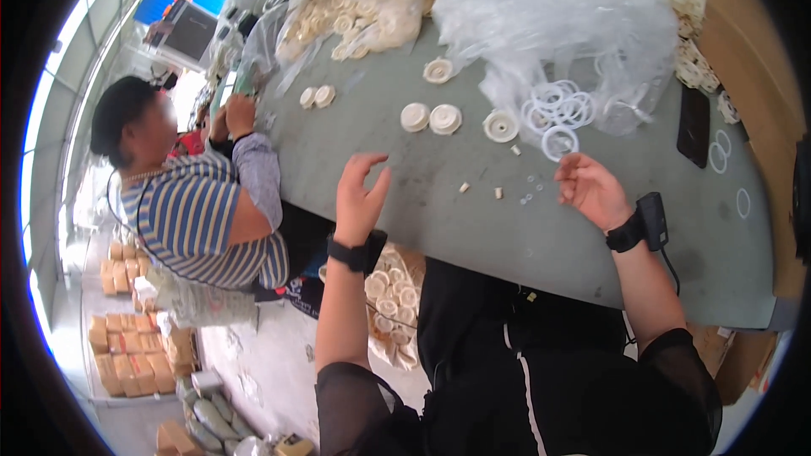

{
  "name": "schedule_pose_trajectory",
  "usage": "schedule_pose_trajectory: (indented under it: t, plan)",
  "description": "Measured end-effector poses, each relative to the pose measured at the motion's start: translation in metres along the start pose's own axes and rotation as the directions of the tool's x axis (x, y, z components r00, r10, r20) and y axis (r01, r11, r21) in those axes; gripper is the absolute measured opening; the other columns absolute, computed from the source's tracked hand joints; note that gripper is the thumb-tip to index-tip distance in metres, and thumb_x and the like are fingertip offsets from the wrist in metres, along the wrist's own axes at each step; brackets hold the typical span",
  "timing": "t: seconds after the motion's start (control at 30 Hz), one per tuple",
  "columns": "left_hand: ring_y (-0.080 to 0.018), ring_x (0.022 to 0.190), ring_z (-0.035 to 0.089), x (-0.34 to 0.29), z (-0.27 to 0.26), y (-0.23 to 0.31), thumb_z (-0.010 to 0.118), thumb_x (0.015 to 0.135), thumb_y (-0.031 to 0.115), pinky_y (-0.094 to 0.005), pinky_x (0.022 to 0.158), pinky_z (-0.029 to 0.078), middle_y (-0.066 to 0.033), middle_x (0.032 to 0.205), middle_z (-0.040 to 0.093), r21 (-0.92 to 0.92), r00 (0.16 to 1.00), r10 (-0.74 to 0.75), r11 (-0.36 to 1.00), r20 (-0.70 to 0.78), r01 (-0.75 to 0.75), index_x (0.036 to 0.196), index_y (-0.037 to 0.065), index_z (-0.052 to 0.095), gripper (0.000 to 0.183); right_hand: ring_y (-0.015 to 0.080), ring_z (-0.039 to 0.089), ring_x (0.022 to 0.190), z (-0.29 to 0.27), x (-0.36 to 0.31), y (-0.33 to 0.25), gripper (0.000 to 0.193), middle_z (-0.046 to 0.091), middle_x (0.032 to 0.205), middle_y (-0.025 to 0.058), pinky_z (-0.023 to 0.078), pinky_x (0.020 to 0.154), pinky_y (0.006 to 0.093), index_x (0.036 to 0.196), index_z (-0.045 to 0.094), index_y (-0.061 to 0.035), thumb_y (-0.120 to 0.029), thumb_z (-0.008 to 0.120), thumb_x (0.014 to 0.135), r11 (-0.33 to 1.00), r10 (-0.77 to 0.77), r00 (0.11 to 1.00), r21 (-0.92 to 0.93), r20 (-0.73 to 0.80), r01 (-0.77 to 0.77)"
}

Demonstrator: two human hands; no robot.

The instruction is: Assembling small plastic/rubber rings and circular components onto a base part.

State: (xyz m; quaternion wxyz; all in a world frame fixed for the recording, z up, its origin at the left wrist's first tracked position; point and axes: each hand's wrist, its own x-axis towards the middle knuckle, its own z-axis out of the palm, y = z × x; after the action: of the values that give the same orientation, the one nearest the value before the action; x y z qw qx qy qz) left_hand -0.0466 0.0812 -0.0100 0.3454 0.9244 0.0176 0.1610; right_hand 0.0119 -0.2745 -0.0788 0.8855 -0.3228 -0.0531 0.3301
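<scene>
Above the table's near edge hangs my left hand (361, 198), thumb and fingers apart and nothing between them. My right hand (594, 192) is just below a white plastic ring (559, 143), the nearest of a loose pile of rings (557, 106). Its fingers are loosely curled, with no object visible in them; whether a fingertip touches the ring I cannot tell. Between my hands lie small cream cylinders (498, 192) and tiny clear rings (530, 189). Beyond them sit round cream plastic caps (446, 119) and a cap with an open centre (501, 126).
A heap of clear plastic bags (557, 25) covers the far side, beside a sack of cream parts (355, 21). At right are a dark phone (693, 127), loose rings (719, 152) and cardboard (752, 76). A person in stripes (203, 219) sits left. Another sack of parts (393, 304) stands below the edge.
</scene>
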Motion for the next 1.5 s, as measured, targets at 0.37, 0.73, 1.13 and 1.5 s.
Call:
schedule_pose_trajectory:
  t: [0.37,0.73,1.13,1.5]
  plan:
    - [-0.0347,0.094,0.051,0.087,0.06,-0.034,0.064,0.065,0.011,-0.0398,0.083,0.041,-0.0161,0.1,0.052,0.284,0.982,0.052,0.953,0.183,-0.103,0.109,0.004,0.048,0.047,0.0159,0.056,0.065,-0.002,-0.002,-0.005,0.024,0.059,0.091,0.0113,0.049,0.066,0.0321,0.102,0.053,-0.0033,-0.01,0.044,0.082,0.999,0.017,1.0,0.051,0.012,-0.017]
    - [-0.0196,0.094,0.052,0.027,0.127,0.153,0.069,0.064,0.008,-0.0301,0.074,0.042,-0.0084,0.103,0.052,-0.1,0.733,0.55,0.821,0.4,-0.562,0.111,0.003,0.047,0.052,0.0079,0.052,0.058,0.007,0.002,0.0,0.028,0.057,0.082,0.0038,0.048,0.06,0.0257,0.102,0.052,-0.0036,-0.026,0.052,0.085,0.975,-0.083,0.996,-0.208,-0.036,0.074]
    - [-0.0278,0.076,0.053,0.024,0.167,0.138,0.06,0.068,0.012,-0.0381,0.063,0.044,-0.0086,0.079,0.052,0.211,0.764,0.427,0.79,0.484,-0.576,0.076,0.005,0.054,0.012,0.0093,0.05,0.061,-0.022,0.0,-0.029,0.021,0.056,0.079,-0.0002,0.044,0.06,0.0258,0.094,0.053,-0.0092,-0.027,0.049,0.085,0.825,-0.24,0.93,0.446,-0.277,0.346]
    - [-0.0114,0.058,0.055,-0.001,0.153,0.147,0.059,0.079,0.011,-0.0241,0.054,0.043,-0.0084,0.072,0.061,-0.319,0.936,0.085,0.947,0.341,0.03,0.09,0.0,0.059,0.015,0.0182,0.053,0.089,0.001,0.001,-0.02,0.034,0.053,0.106,0.0083,0.042,0.08,0.0343,0.116,0.043,-0.0025,-0.022,0.042,0.088,0.906,-0.252,0.963,0.373,0.093,0.201]
